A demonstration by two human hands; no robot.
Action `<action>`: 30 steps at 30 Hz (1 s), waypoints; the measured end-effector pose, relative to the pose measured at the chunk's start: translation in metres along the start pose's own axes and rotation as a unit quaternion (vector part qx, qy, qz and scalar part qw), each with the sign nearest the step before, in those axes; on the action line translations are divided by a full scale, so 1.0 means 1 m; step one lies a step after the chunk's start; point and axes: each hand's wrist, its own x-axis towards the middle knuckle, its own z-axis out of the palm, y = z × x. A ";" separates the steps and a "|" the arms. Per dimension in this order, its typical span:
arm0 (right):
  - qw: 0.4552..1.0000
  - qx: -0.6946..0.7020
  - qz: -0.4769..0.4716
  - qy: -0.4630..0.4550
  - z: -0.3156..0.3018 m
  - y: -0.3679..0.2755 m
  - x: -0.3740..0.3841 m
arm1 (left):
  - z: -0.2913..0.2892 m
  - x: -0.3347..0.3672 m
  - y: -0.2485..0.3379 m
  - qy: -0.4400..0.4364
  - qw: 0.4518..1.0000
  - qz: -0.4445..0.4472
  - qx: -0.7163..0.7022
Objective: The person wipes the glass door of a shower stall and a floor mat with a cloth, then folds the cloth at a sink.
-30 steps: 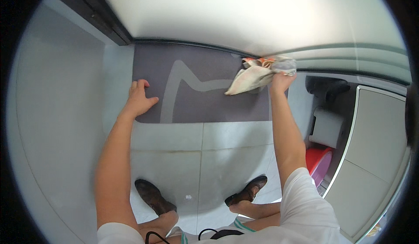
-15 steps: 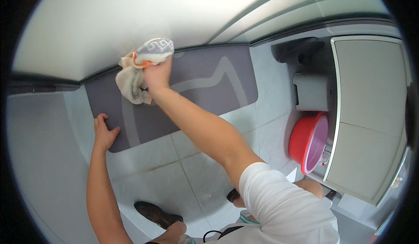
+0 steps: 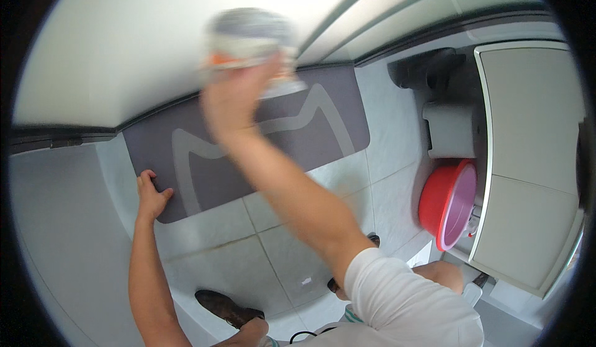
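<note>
My right hand (image 3: 234,102) is closed around a bunched cloth (image 3: 251,33), pale with grey and orange patches. Both are smeared by motion and sit in front of the frosted panel (image 3: 143,43), over the far edge of the mat. Whether the cloth touches the panel I cannot tell. Below lies a grey-purple mat (image 3: 230,179) with a lighter zigzag band. At its near left corner rests my left hand (image 3: 153,197), thumb and fingers apart, holding nothing that shows.
On the right a red basin (image 3: 439,201) with a pink inside leans on its side by a pale cabinet (image 3: 528,123). Beyond it are a grey stool (image 3: 452,130) and black boots (image 3: 425,67). A dark shoe (image 3: 226,308) stands on the tiles (image 3: 217,266).
My right hand has moved up and slightly right with the cloth, from the mat's far edge onto the panel's area. My left hand stays at the mat's corner. A small white spot now shows on the tiles.
</note>
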 end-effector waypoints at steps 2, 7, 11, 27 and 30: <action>0.990 -0.135 -0.008 -0.029 0.033 -0.019 -0.037 | 0.009 0.003 0.011 -0.012 1.000 0.002 0.004; 0.970 0.198 -0.008 -0.138 -0.037 -0.005 0.033 | -0.005 -0.001 0.013 -0.013 0.999 -0.022 0.028; 0.978 0.189 0.078 0.043 -0.151 0.027 0.166 | 0.010 -0.005 0.064 0.035 0.981 0.021 0.188; 0.935 0.242 0.217 -0.144 -0.006 0.012 0.016 | 0.132 -0.059 0.225 -0.050 0.974 0.219 -0.015; 0.953 0.206 0.215 -0.056 -0.080 0.078 0.081 | 0.118 -0.065 0.249 -0.091 0.966 0.170 0.172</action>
